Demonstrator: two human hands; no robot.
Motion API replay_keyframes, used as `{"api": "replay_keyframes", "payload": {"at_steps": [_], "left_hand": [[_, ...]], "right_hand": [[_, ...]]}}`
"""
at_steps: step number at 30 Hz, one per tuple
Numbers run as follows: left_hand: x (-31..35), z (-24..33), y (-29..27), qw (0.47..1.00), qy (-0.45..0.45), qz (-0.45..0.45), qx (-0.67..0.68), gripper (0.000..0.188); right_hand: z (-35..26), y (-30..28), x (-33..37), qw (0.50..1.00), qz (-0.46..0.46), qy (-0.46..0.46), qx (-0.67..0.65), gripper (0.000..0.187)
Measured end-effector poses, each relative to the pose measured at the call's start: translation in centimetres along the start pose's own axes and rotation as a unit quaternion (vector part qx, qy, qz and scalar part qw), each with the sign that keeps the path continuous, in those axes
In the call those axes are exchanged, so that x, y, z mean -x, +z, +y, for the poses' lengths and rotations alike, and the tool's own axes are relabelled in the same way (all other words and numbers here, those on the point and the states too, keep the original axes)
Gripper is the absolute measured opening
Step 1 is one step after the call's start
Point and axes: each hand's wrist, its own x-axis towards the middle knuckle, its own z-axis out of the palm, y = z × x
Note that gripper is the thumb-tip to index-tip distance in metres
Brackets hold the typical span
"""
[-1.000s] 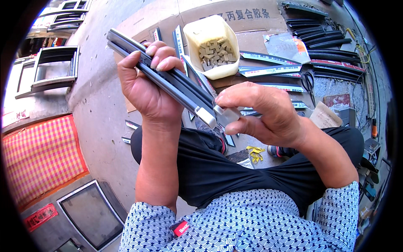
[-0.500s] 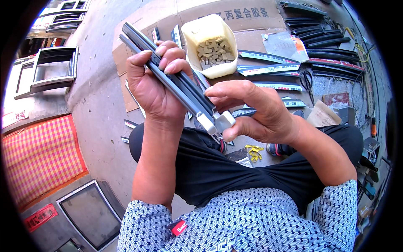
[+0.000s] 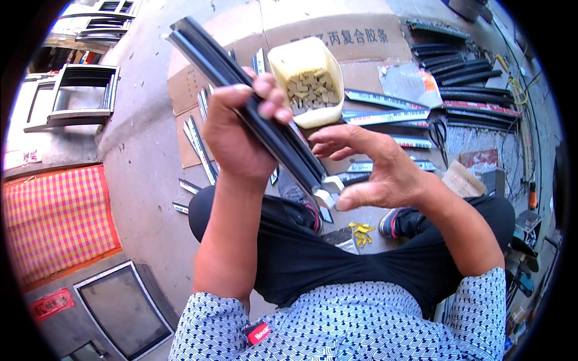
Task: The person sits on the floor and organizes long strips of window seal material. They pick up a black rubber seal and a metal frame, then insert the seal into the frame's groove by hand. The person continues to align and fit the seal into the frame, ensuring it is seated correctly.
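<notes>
Black strip bundle (image 3: 253, 105) clamped in left hand (image 3: 238, 138), fingers (image 3: 268, 99) curled over top side, thumb hidden behind. Runs diagonally from far left down toward near right, over lap. Pale clip (image 3: 328, 191) on near end of bundle, just below left hand's grip. Right hand (image 3: 370, 171) beside that end, fingers spread and apart, thumb tip just beside clip, touching or nearly so, cannot tell which. Index and other fingers arched above strip end, not closed on anything.

Yellow tub (image 3: 307, 75) of small pale pieces just past both hands, on cardboard (image 3: 361, 42) laid on floor. More strips (image 3: 385, 99) flat on cardboard to right of tub, dark strips (image 3: 466, 66) stacked farther right. Scissors (image 3: 439, 132) lying right of right hand. Short strips (image 3: 198, 141) on floor left of left hand. Yellow scraps (image 3: 361, 231) on ground between knees. Red checked cloth (image 3: 54, 222) at left, grey framed panel (image 3: 123, 310) near left.
</notes>
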Motion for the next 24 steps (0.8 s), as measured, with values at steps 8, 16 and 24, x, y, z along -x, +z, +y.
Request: {"api": "replay_keyframes", "payload": {"at_steps": [8, 16, 24], "left_hand": [[-0.7, -2.9, 0.9, 0.856, -0.045, 0.046, -0.513, 0.011], [-0.5, -4.9, -0.4, 0.534, -0.028, -0.168, -0.828, 0.037], [-0.9, -4.5, 0.1, 0.431, -0.050, -0.182, -0.882, 0.046]], "right_hand": [[-2.1, -2.9, -0.9, 0.881, 0.192, -0.148, 0.406, 0.062], [-0.8, -4.6, 0.4, 0.720, 0.062, -0.074, 0.687, 0.045], [1.3, -4.8, 1.8, 0.749, -0.028, 0.040, 0.661, 0.015]]}}
